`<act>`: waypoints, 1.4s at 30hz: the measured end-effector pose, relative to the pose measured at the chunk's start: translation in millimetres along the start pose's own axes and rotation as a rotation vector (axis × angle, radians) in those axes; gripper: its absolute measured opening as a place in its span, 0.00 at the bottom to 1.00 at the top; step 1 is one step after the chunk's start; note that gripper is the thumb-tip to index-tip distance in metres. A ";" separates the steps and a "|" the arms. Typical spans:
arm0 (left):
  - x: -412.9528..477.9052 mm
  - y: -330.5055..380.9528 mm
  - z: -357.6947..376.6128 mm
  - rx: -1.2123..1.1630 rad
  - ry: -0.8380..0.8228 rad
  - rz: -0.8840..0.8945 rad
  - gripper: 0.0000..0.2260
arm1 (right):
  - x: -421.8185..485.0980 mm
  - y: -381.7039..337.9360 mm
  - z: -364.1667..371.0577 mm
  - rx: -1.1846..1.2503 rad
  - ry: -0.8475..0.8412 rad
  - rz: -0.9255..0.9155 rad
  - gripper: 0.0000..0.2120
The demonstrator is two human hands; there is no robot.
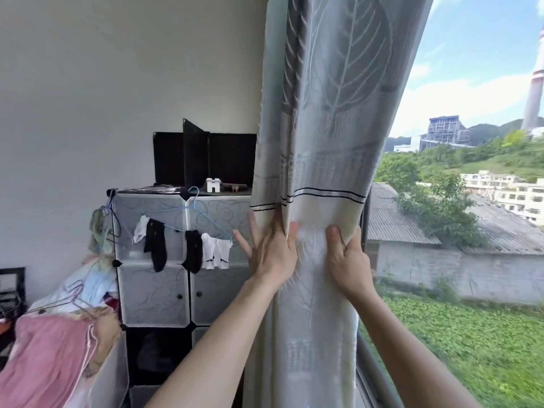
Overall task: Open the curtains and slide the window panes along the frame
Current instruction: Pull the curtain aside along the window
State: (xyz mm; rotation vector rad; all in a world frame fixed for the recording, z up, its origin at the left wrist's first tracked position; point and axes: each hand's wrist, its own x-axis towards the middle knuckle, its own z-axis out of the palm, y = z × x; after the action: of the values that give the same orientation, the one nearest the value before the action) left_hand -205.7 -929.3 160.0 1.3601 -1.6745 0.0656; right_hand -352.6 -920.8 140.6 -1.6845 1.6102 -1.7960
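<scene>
Head view: curtain (321, 113) being bunched — left hand (272, 254) splayed flat against folds, right hand (348, 260) pinching its edge; window pane (459, 231) beyond right fingertips next.

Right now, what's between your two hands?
A bunched fold of the curtain. The left hand presses flat on one side, and the right hand pinches its window-side edge. The head view shows nothing else between them.

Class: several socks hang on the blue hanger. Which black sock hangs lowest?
The left black sock: its toe drops below the right black sock and the white socks, over the cabinet's second row of doors.
</scene>
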 end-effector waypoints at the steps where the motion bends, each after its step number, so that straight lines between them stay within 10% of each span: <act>1: 13.3 -9.0 8.7 -0.031 0.016 0.014 0.29 | 12.8 5.7 11.8 -0.001 -0.001 0.004 0.26; 10: 133.9 -76.1 88.6 -0.454 -0.042 0.006 0.29 | 116.4 47.3 108.7 0.001 0.018 0.021 0.13; 42: 524.1 -248.8 379.6 -0.496 -0.114 -0.132 0.30 | 507.8 237.1 369.2 0.025 0.031 0.054 0.14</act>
State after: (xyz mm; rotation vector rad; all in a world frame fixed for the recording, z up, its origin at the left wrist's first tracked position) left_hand -211.2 -1622.2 182.7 1.1029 -1.5528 -0.4819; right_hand -343.5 -1591.5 163.8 -1.5947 1.6225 -1.8181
